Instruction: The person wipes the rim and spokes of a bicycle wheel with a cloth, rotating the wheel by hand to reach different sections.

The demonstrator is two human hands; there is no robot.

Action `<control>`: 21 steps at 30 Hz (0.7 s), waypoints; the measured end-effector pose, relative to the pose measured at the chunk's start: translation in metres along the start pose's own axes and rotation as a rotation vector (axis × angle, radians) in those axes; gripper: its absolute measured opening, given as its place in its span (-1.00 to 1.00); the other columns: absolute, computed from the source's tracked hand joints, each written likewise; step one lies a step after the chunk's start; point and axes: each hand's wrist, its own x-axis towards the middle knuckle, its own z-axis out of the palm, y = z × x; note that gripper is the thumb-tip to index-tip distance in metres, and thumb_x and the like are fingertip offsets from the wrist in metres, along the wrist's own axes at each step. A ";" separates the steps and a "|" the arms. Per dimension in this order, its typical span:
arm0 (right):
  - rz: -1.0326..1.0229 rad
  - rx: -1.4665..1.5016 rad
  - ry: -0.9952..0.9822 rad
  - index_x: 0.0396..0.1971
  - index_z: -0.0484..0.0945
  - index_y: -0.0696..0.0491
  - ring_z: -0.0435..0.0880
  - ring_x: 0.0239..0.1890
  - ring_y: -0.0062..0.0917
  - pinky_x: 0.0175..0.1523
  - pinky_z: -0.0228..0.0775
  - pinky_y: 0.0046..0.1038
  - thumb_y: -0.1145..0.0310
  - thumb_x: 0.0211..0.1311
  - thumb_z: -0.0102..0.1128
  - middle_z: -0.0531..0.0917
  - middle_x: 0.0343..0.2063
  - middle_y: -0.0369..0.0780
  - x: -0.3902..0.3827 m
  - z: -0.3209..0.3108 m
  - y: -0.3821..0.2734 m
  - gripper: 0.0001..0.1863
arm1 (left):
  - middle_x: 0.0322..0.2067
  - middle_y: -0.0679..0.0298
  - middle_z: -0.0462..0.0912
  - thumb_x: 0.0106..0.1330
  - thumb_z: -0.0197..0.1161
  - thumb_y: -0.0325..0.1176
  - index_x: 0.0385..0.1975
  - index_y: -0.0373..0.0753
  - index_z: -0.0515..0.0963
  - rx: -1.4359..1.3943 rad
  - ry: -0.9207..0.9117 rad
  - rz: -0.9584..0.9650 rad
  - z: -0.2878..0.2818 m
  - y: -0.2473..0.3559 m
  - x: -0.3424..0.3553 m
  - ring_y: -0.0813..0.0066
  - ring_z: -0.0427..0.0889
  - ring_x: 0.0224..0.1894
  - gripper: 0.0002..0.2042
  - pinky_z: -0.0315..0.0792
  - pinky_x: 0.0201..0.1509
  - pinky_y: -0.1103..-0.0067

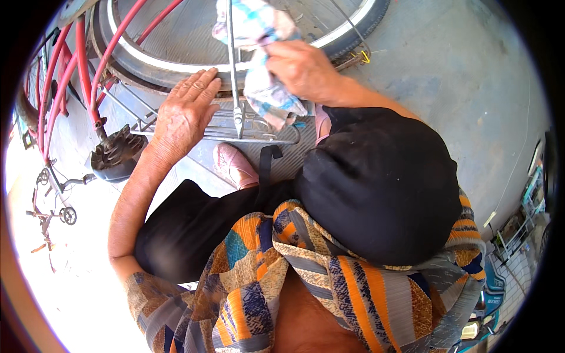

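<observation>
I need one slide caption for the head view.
Right hand holds a patterned cloth at a bicycle wheel, left hand open at its tyre.

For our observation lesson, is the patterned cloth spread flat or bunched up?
Bunched up: the cloth shows crumpled folds and uneven edges where the right hand grips it.

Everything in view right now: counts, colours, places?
Wheel: one, black and white, top
Rack: one, silvery, below wheel
Cloth: one, white-blue-pink, across wheel and rack
Frame tubes: several, red, upper left
Saddle: one, black, left
Small parts: several, dark, far left
Clutter: uncountable, partly teal, right edge
Floor: one, grey, upper right
Shoes: two, pink, near rack
Top: one, multicoloured, bottom
Legwear: one set, black, centre
Left hand: one, bare, on wheel
Right hand: one, bare, gripping cloth
</observation>
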 end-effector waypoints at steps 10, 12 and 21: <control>-0.023 -0.029 -0.083 -0.60 0.51 0.04 0.62 -0.33 -0.37 -0.21 0.48 -0.29 0.46 0.05 0.17 0.51 -0.44 -0.26 -0.002 -0.010 0.007 -0.92 | 0.19 0.11 0.56 0.25 0.33 -0.37 0.03 -0.34 0.59 0.264 -0.066 -0.139 -0.001 -0.018 -0.009 0.17 0.48 0.29 -0.64 0.27 0.42 0.27; 0.033 -0.169 -0.122 -0.49 0.54 0.09 0.60 -0.36 -0.32 -0.23 0.47 -0.34 0.45 0.04 0.16 0.50 -0.43 -0.23 -0.027 -0.046 0.024 -0.95 | 0.17 0.08 0.58 0.27 0.33 -0.36 0.01 -0.35 0.60 0.280 -0.040 -0.127 -0.002 -0.021 -0.001 0.16 0.50 0.28 -0.66 0.27 0.42 0.26; 0.125 -0.121 -0.012 -0.56 0.55 0.08 0.63 -0.38 -0.42 -0.25 0.50 -0.36 0.45 0.06 0.16 0.53 -0.44 -0.27 -0.009 -0.020 0.004 -0.93 | 0.18 0.04 0.53 0.16 0.37 -0.45 0.08 -0.37 0.54 -0.082 0.050 -0.033 0.000 -0.002 0.005 0.08 0.49 0.25 -0.56 0.34 0.36 0.29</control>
